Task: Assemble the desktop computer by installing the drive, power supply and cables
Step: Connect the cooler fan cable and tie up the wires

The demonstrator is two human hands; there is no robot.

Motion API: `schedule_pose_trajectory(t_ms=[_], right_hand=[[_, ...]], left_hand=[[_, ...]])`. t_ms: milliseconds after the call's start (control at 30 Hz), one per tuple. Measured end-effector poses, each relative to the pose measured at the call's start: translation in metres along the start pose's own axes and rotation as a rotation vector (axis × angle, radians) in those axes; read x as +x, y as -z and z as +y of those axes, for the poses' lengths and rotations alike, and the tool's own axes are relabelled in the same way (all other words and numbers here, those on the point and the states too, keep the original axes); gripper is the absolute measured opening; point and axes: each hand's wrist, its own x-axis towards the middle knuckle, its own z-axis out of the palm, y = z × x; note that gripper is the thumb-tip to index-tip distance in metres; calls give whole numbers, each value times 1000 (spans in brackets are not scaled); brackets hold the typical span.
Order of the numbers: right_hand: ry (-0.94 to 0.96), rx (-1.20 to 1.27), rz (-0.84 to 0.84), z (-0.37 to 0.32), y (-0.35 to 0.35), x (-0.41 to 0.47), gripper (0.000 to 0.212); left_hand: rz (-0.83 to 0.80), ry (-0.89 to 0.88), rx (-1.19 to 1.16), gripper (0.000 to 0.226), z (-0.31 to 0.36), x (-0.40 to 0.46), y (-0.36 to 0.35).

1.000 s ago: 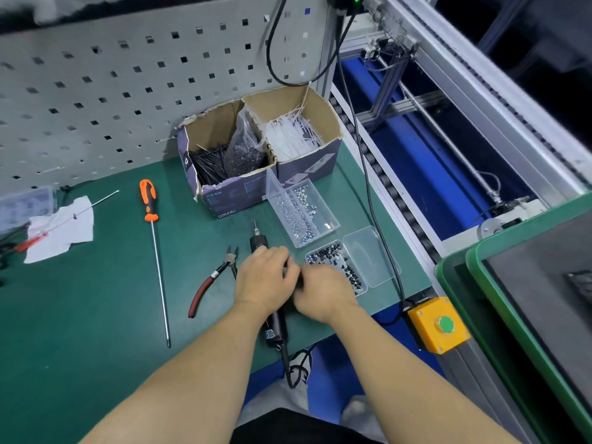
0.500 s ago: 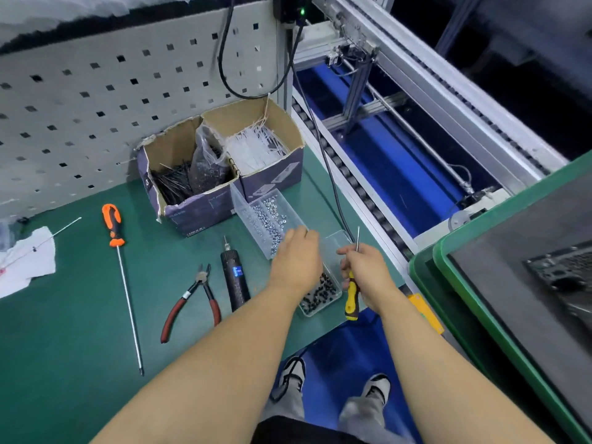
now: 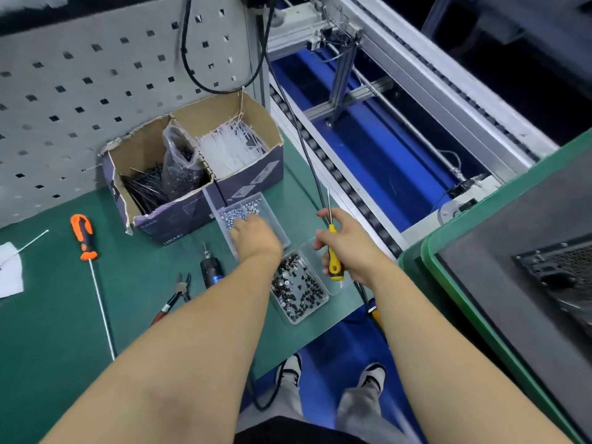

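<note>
two screwdrivers, two screw trays

We note the left hand has left the black power driver and reached toward 12 o'clock into the clear tray of silver screws, fingers down among them. The right hand has lifted a yellow-handled screwdriver, shaft toward 12 o'clock, above the open lid. The driver now lies free on the table.

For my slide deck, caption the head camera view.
Left hand reaches into silver screw tray; right hand holds yellow screwdriver.
</note>
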Motion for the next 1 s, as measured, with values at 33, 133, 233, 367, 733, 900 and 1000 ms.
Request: schedule_pose_trajectory(t_ms=[33,133,233,367,733,900,1000], right_hand=[[22,-41,11,-1,-1,2,38],[22,-84,28,-4,-1,6,50],[16,-97,-8,-7,0,6,51],[0,-118,-18,-11,0,7,48],[-20,-125,-53,-11,-1,9,42],[-20,-120,-50,-13,-1,9,41],[-32,-136,-55,-13,-4,8,41]], left_hand=[[12,-20,5,46,0,0,-1],[31,33,-62,64,1,3,-2],[24,22,11,56,-1,7,1],[-55,-7,214,33,-2,8,6],[-97,-85,260,29,-5,10,17],[-97,-117,255,28,-8,6,18],[-93,-120,259,29,-9,6,18]])
